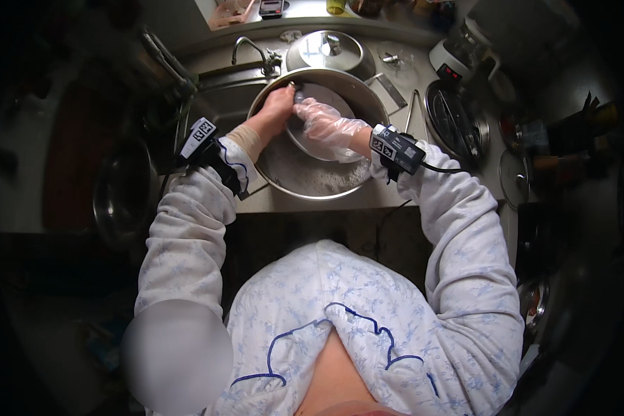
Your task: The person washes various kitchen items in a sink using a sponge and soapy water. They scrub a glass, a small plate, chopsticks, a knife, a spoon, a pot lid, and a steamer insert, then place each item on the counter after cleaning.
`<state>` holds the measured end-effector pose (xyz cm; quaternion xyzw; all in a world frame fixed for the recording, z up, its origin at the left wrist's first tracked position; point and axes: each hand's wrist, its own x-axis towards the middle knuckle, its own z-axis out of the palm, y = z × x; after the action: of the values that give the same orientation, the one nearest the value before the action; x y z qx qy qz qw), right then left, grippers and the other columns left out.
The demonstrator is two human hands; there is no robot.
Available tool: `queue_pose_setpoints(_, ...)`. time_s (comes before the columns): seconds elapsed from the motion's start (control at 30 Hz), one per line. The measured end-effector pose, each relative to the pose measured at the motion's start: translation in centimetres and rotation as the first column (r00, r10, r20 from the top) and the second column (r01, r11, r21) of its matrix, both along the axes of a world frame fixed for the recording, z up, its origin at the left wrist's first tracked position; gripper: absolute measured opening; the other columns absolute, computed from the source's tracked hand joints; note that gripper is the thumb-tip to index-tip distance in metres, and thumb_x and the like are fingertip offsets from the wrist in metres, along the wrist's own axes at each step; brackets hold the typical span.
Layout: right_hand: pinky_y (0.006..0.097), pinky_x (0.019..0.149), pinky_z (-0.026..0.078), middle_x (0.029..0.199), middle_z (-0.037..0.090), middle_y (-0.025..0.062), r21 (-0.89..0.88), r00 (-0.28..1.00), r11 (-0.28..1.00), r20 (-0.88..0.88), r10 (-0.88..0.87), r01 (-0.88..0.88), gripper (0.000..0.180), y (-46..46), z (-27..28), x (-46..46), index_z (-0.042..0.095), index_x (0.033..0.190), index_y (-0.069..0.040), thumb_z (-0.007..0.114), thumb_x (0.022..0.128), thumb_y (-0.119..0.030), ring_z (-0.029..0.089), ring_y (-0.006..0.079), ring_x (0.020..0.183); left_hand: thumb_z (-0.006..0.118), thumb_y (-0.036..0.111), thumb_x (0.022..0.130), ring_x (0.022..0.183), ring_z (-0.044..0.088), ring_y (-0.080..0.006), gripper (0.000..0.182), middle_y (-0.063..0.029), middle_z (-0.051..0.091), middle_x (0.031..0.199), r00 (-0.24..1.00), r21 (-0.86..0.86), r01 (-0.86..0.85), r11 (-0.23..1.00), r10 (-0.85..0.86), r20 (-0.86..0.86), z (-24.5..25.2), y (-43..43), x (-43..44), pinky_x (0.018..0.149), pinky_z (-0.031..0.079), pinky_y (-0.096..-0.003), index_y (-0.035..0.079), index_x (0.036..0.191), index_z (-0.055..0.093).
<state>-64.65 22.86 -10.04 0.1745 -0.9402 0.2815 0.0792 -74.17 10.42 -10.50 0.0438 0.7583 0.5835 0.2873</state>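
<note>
A wide metal basin (pixel 320 195) with sudsy water (pixel 312 171) stands on the counter before me. Inside it a round metal lid or pan (pixel 338 96) is tilted, its surface greyish. My left hand (pixel 281 106), bare, closes on the dark fitting (pixel 298 95) near its upper left part; whether this is a handle or a knob cannot be told. My right hand (pixel 325 122), in a clear plastic glove, lies over the round piece with its fingers at the same fitting. What the right fingers hold, if anything, is hidden.
A sink (pixel 221 104) with a tap (pixel 249 47) is at the left. Behind the basin rests a domed lid (pixel 327 49). On the right are a flat metal piece (pixel 390 93), tongs (pixel 411 112), a dark lid (pixel 452 122) and a white electric kettle (pixel 450 60). A metal bowl (pixel 125 190) stands far left.
</note>
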Motion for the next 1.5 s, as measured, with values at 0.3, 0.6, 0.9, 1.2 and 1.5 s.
queue_pose_setpoints(0.3, 0.0351, 0.058, 0.051, 0.072, 0.060, 0.0105, 0.455, 0.999, 0.890, 0.022, 0.031, -0.038, 0.008, 6.4, -4.8, -1.2, 0.062, 0.083, -0.009, 0.056, 0.081, -0.014, 0.062, 0.0260, 0.068, 0.040, 0.038, 0.098, 0.076, 0.052, -0.0124, 0.041, -0.0035, 0.061, 0.087, 0.970, -0.168, 0.109, 0.980, -0.142, -0.197, 1.5, -1.9, 0.8, 0.068, 0.044, -0.0298, 0.003, 0.103, 0.062)
queue_pose_setpoints(0.6, 0.0285, 0.058, 0.042, 0.070, 0.054, 0.0034, -0.563, 0.807, 0.815, 0.540, 0.237, 0.138, 0.022, 0.0, 0.7, -3.1, 0.057, 0.090, -0.009, 0.053, 0.091, -0.030, 0.053, 0.0172, 0.065, 0.036, 0.038, 0.099, 0.083, 0.059, -0.0192, 0.041, -0.0091, 0.062, 0.102, 0.983, 0.387, -0.037, 0.921, -0.037, 0.182, 1.5, -1.6, 1.5, 0.077, 0.050, -0.0355, 0.005, 0.113, 0.055)
queue_pose_setpoints(0.9, 0.0382, 0.074, 0.050, 0.091, 0.063, 0.0134, 0.272, 0.864, 0.846, 0.358, 0.353, -0.458, 0.012, 2.5, -1.1, 3.3, 0.064, 0.086, -0.007, 0.062, 0.076, -0.014, 0.060, 0.0315, 0.085, 0.048, 0.039, 0.096, 0.069, 0.051, -0.0079, 0.039, 0.0004, 0.061, 0.080, 0.931, -0.136, 0.202, 0.970, -0.233, -0.280, 1.7, -1.9, 0.6, 0.063, 0.043, -0.0252, 0.004, 0.100, 0.064)
queue_pose_setpoints(1.2, 0.0368, 0.057, 0.049, 0.066, 0.062, 0.0055, -0.054, 0.829, 0.908, 0.388, 0.403, -0.416, 0.015, 9.5, -11.5, -2.4, 0.066, 0.068, -0.008, 0.071, 0.068, -0.023, 0.060, 0.0272, 0.061, 0.060, 0.023, 0.085, 0.091, 0.061, -0.0354, 0.026, -0.0136, 0.065, 0.097, 0.601, -0.617, 0.025, 0.787, -0.505, -0.620, 4.1, -1.7, 2.6, 0.078, 0.048, -0.0406, 0.014, 0.110, 0.061)
queue_pose_setpoints(1.5, 0.0314, 0.063, 0.048, 0.074, 0.058, 0.0113, 0.539, 0.965, 0.825, -0.077, 0.252, -0.172, 0.014, 10.4, 7.2, -0.2, 0.061, 0.085, -0.007, 0.053, 0.085, -0.019, 0.055, 0.0232, 0.067, 0.065, 0.016, 0.079, 0.079, 0.062, -0.0354, 0.063, -0.0158, 0.064, 0.078, 0.447, -0.609, 0.035, 0.792, -0.558, -0.699, 4.2, -2.3, 3.7, 0.069, 0.047, -0.0441, 0.004, 0.132, 0.034)
